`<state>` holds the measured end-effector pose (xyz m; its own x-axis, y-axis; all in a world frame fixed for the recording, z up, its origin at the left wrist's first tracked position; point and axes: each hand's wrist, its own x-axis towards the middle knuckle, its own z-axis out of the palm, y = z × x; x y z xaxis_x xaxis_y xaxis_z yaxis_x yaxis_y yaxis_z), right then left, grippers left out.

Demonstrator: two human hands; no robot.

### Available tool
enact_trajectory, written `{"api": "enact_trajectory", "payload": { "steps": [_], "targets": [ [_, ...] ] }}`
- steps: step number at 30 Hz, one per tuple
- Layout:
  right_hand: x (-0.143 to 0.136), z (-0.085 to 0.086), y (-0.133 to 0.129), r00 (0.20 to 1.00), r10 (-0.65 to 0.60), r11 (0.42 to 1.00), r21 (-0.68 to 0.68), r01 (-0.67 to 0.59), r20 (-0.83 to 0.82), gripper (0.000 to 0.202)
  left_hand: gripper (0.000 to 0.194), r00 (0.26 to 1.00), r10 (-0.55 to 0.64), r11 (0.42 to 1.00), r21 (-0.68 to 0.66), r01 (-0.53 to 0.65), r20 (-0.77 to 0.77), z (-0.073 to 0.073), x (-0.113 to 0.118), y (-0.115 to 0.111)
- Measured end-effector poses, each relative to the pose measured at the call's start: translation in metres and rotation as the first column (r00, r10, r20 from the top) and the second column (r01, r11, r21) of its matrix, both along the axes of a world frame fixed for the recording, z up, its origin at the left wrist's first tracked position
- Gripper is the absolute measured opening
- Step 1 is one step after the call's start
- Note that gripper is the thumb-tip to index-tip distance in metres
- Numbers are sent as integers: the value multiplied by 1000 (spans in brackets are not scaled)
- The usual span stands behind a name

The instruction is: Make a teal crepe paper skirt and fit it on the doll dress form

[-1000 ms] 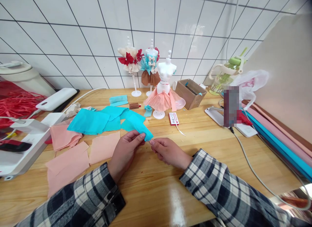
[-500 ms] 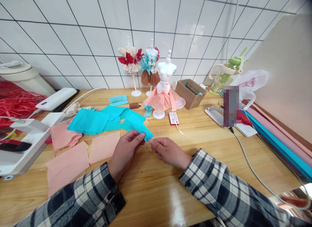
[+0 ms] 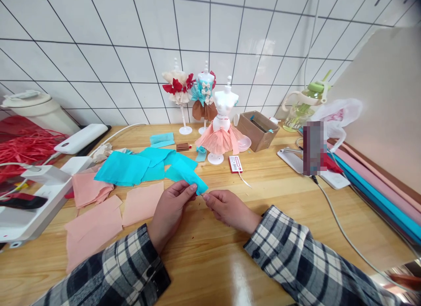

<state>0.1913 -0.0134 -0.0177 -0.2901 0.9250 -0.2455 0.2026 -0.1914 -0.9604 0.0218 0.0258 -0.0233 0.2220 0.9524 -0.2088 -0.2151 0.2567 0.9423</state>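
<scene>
A folded strip of turquoise crepe paper [image 3: 188, 175] slants over the table, its near end pinched between the thumb and fingers of my left hand [image 3: 171, 209]. My right hand [image 3: 230, 208] is closed, thumb against forefinger, at the strip's lower right corner. Behind the strip, more turquoise sheets [image 3: 122, 168] lie overlapping. Flat pink sheets [image 3: 94, 227] rest to the left of my left hand. Beyond my hands stands a small white mannequin [image 3: 225, 105] in a pink paper skirt [image 3: 219, 138].
Two dressed mannequins [image 3: 182, 100] stand near the tiled wall. Right of the pink skirt is a cardboard box [image 3: 258, 130]. A white power strip [image 3: 39, 209] lies at left; a phone-like object [image 3: 312, 148], a cable and paper rolls [image 3: 378, 196] are at right.
The whole view has shifted slightly, so things appear a little lower in the picture. Both hands keep their grip at the end of the turquoise strip.
</scene>
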Motion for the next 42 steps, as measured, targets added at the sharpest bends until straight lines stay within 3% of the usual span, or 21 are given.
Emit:
{"api": "enact_trajectory", "payload": {
  "steps": [6, 13, 18, 24, 42],
  "targets": [
    [0, -2, 1, 1000, 1, 1000, 14, -2, 29, 44, 23, 1000, 11, 1000, 12, -11, 0, -3, -1, 1],
    [-2, 1, 0, 1000, -19, 1000, -15, 19, 23, 41, 20, 988, 99, 995, -29, -96, 117, 0, 2, 3],
    [-4, -1, -2, 999, -33, 996, -76, 35, 28, 44, 21, 991, 96, 995, -20, -95, 97, 2, 3, 2],
    [-6, -7, -5, 998, -26, 999, 29, 24, 61, 51, 23, 996, 72, 997, 12, -73, 43, 1, 4, -1],
    [-11, 4, -3, 991, -134, 991, -1, 134, 4, 44, 25, 995, 82, 994, 83, -77, -59, 2, 7, -6]
  ]
}}
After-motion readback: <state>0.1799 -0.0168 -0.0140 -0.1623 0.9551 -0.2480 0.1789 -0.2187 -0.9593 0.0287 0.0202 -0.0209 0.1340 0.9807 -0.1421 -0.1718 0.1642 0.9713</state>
